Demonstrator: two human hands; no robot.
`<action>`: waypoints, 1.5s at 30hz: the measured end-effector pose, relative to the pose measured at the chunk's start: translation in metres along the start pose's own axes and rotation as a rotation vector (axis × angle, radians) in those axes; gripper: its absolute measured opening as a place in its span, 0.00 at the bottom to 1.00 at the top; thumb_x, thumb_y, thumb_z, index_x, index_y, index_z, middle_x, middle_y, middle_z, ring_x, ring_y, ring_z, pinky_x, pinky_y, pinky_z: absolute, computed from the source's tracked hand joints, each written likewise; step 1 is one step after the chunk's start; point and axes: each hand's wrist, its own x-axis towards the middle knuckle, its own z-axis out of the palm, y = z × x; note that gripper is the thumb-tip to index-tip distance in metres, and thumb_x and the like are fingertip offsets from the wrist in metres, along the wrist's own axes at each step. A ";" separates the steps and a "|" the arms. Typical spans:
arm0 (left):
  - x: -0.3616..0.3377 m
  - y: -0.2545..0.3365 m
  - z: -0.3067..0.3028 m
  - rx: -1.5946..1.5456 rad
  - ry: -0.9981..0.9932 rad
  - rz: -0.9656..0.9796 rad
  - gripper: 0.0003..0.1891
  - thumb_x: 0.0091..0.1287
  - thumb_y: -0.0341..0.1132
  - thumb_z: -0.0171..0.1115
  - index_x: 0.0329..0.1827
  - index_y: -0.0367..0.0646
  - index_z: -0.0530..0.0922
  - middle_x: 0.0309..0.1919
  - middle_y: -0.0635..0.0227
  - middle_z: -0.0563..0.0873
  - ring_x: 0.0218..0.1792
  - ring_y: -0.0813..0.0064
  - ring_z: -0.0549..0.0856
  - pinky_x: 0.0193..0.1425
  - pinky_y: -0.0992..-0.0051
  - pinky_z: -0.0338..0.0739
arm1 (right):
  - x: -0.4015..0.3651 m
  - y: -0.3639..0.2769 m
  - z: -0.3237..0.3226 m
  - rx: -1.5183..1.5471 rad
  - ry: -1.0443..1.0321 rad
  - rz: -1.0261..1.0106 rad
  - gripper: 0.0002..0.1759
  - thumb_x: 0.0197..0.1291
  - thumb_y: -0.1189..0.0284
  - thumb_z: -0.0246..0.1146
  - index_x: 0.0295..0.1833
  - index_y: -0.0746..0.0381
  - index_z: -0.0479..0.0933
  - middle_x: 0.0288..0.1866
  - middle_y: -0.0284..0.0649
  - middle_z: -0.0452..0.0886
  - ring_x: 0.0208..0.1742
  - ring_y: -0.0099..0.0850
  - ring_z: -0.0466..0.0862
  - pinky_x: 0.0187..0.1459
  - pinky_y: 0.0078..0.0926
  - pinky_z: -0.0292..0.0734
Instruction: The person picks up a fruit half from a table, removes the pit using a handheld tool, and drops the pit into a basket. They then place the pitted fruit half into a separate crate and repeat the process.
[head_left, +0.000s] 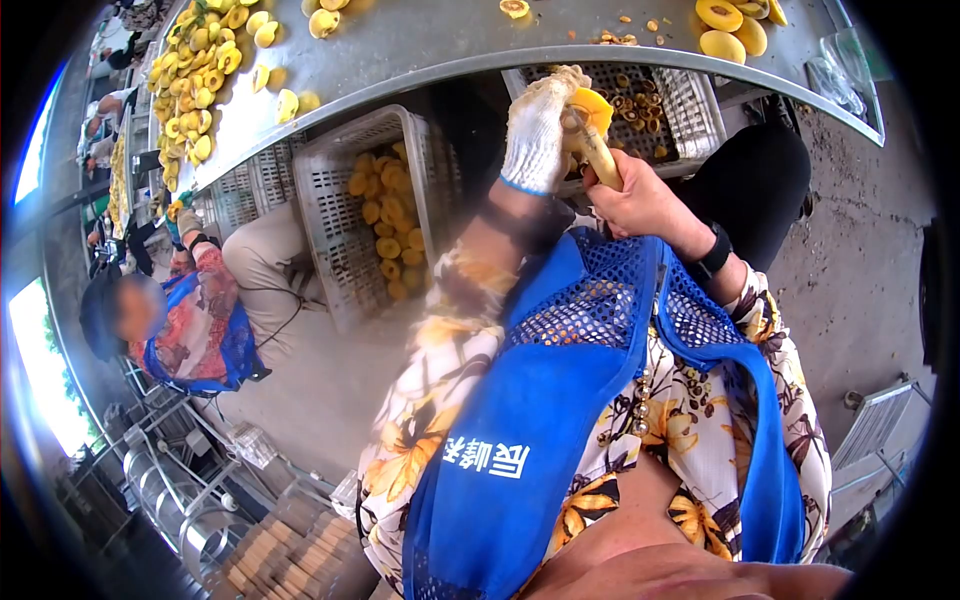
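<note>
My left hand (538, 130), in a white knit glove, is closed around a yellow peach half (592, 108) with its cut side turned to the right. My bare right hand (645, 198) grips the pale handle of a pitting tool (600, 160). The tool's working end meets the peach half, and its tip is hidden there. Both hands are over a white plastic crate (690, 105) that holds brown peach pits (640, 112) and scraps.
A metal table (400, 45) runs in front, with a pile of peach halves (200, 75) at left and more peaches (730, 30) at right. A white crate (335, 190) of peach halves stands below. A co-worker (190, 320) sits at left.
</note>
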 end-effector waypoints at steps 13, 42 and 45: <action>0.004 0.029 0.024 -0.597 0.274 -0.652 0.14 0.65 0.42 0.58 0.38 0.37 0.79 0.27 0.64 0.82 0.24 0.75 0.80 0.25 0.77 0.75 | 0.002 0.020 -0.012 0.130 -0.111 0.097 0.08 0.55 0.78 0.56 0.41 0.63 0.68 0.20 0.29 0.69 0.16 0.15 0.68 0.17 0.13 0.63; 0.185 0.033 0.127 0.804 -0.497 0.040 0.27 0.58 0.61 0.57 0.47 0.48 0.77 0.39 0.51 0.83 0.43 0.51 0.82 0.48 0.59 0.76 | -0.020 0.029 -0.071 0.179 0.470 -0.253 0.05 0.61 0.73 0.58 0.40 0.61 0.71 0.19 0.26 0.67 0.14 0.14 0.66 0.15 0.12 0.61; 0.201 -0.017 0.197 0.990 -0.647 0.111 0.28 0.59 0.57 0.57 0.58 0.51 0.76 0.49 0.57 0.83 0.52 0.57 0.81 0.57 0.64 0.73 | -0.040 0.035 -0.076 0.238 0.593 -0.220 0.05 0.61 0.73 0.57 0.41 0.61 0.70 0.20 0.26 0.68 0.14 0.14 0.66 0.15 0.12 0.61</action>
